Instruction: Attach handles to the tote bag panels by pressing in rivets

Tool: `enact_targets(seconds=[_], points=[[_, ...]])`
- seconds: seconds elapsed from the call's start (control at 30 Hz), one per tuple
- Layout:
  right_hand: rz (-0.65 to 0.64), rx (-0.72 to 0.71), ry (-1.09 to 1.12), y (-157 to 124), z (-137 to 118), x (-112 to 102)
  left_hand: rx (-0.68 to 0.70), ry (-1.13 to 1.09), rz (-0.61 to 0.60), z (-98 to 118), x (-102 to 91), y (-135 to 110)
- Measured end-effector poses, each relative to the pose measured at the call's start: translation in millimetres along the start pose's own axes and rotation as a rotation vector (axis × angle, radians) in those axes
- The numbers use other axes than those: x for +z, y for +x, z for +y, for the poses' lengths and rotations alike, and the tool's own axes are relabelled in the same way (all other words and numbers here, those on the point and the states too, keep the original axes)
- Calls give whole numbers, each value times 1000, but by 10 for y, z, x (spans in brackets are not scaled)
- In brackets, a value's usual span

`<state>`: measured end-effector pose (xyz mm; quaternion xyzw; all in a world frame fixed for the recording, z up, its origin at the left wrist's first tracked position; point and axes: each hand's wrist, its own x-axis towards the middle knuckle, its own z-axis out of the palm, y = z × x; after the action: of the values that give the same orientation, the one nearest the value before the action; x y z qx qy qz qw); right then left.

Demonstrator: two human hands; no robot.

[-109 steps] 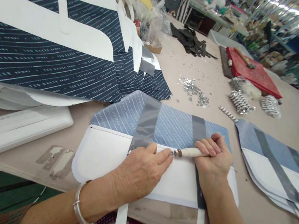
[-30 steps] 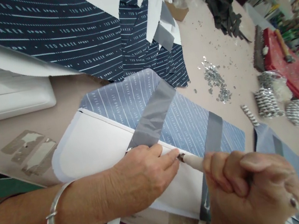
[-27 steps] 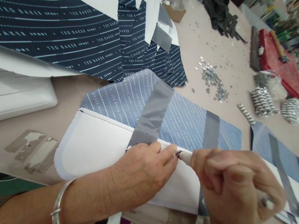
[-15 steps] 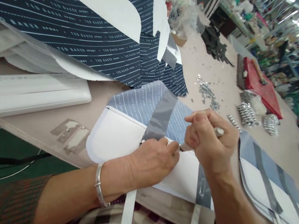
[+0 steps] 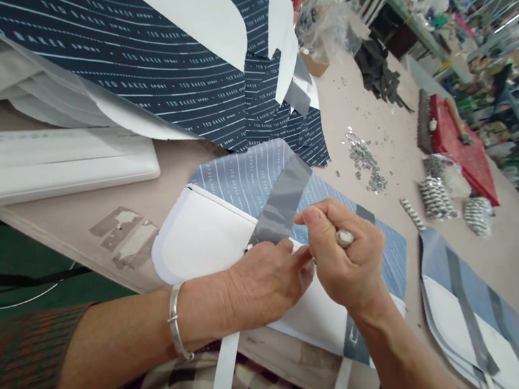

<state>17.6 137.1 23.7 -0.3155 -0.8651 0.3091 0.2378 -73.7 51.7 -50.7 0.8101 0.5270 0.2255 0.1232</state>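
Note:
A blue-and-white bag panel [image 5: 196,231] lies in front of me, patterned blue along the back and plain white nearer me. A grey strap [image 5: 285,200] crosses it. My left hand [image 5: 269,284] is closed in a pinch at the panel's seam by the strap; its fingertips are partly hidden. Right against those fingers, my right hand [image 5: 346,250] is wrapped in a fist round a hand tool [image 5: 344,238]. Only the pale rounded butt of the tool shows, and its working end is hidden.
Dark blue printed sheets [image 5: 157,59] lie at the back, beside a long white case [image 5: 49,160] on the left. Small metal bits [image 5: 368,163] are scattered behind my right hand. Farther right are a red block [image 5: 464,150], wrapped rolls [image 5: 436,197] and another bag panel [image 5: 474,318].
My right fist has moved left and closer to my left fingers, turning so the tool's shaft no longer shows. My left hand stays nearly in place; the view has shifted slightly.

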Motion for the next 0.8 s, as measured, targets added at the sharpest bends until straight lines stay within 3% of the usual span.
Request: enact_targets(seconds=[0.17, 0.3, 0.37, 0.47, 0.57, 0.67, 0.73, 0.8], points=[[168, 164, 365, -23, -9, -184, 47, 40, 18, -2, -105, 13], [521, 48, 619, -58, -61, -213, 38, 61, 57, 7, -121, 15], [549, 64, 685, -100, -10, -157, 38, 79, 61, 13, -120, 15], [408, 220, 622, -196, 87, -177, 33, 93, 48, 18, -137, 9], [119, 416, 195, -459, 55, -445, 22, 92, 19, 25, -176, 4], [-203, 616, -338, -1021, -63, -697, 23, 86, 11, 39, -201, 8], [-292, 727, -539, -1481, -83, -684, 34, 109, 32, 43, -191, 14], [-288, 821, -667, -1883, -26, -526, 39, 145, 78, 39, -162, 17]])
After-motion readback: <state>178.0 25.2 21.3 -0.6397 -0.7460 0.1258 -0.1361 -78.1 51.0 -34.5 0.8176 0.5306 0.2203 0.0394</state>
